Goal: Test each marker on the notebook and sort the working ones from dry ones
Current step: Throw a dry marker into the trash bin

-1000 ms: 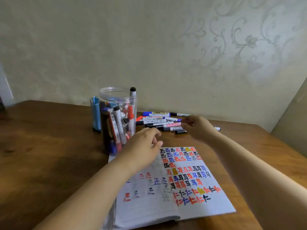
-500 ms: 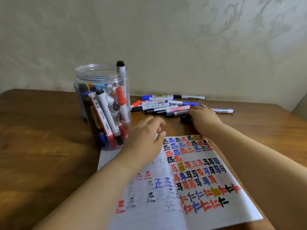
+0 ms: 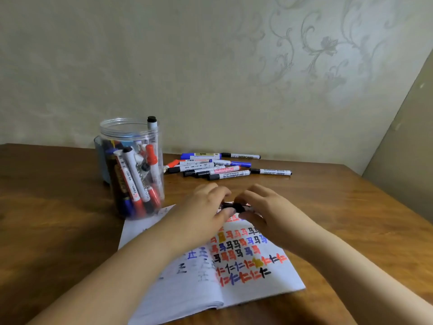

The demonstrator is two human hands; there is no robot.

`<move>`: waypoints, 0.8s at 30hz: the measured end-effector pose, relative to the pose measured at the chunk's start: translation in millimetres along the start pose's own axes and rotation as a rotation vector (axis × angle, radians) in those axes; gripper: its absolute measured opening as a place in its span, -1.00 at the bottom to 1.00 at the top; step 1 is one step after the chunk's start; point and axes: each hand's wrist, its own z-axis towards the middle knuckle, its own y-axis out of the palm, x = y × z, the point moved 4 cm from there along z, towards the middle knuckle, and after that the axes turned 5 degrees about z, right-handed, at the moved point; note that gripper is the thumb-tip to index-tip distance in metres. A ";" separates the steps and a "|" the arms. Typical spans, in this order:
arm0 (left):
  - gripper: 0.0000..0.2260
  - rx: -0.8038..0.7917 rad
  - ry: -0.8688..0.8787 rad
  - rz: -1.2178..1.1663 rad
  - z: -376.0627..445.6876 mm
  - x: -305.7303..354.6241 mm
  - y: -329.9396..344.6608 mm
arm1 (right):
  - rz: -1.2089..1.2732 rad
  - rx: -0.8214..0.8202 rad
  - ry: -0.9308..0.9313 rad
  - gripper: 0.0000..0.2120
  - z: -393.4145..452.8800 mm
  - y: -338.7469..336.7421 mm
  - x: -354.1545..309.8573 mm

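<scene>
An open notebook [image 3: 248, 292] lies on the wooden table, its right page full of red, blue, black and yellow test marks. Above its top edge both hands meet around a small black marker piece [image 3: 236, 206], blurred and mostly hidden. My left hand [image 3: 206, 207] pinches one end and my right hand [image 3: 264, 207] pinches the other. A clear plastic jar [image 3: 131, 137] with several markers stands to the left. Several markers [image 3: 220, 168] lie in a pile near the wall.
A blue container [image 3: 100, 158] stands behind the jar. One marker [image 3: 270, 171] lies apart to the right of the pile. The wall runs close behind the table, and a beige panel [image 3: 403, 146] rises at the right edge.
My right hand came back from the marker pile toward the notebook with a black piece. My left hand moved up to meet it, and both now hold it together.
</scene>
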 end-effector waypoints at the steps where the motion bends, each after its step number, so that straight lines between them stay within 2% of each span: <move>1: -0.74 -0.062 0.019 0.021 -3.4 7.4 2.1 | -0.009 0.001 -0.002 -0.76 -10.0 -1.4 -6.7; 5: -0.86 -0.215 0.034 0.059 -24.3 18.2 9.6 | -0.130 0.030 -0.071 -0.78 -39.6 3.5 -28.3; 8: -0.91 -0.204 0.007 0.010 -39.4 21.8 10.0 | -0.070 0.029 0.033 -0.73 -47.2 14.3 -35.7; 10: -0.89 -0.178 -0.020 -0.034 -46.5 22.3 10.6 | -0.096 0.024 0.041 -0.71 -49.2 26.4 -37.7; 15: -0.83 -0.178 -0.053 -0.161 -61.9 13.6 16.2 | -0.222 0.019 -0.022 -0.80 -54.6 48.9 -48.0; 18: -0.80 -0.222 -0.062 -0.227 -66.7 6.2 14.8 | -0.302 0.090 -0.080 -0.71 -55.6 47.0 -53.3; 24: -0.79 -0.290 -0.063 -0.306 -67.6 0.5 18.5 | -0.330 0.097 -0.106 -0.73 -56.4 49.1 -57.7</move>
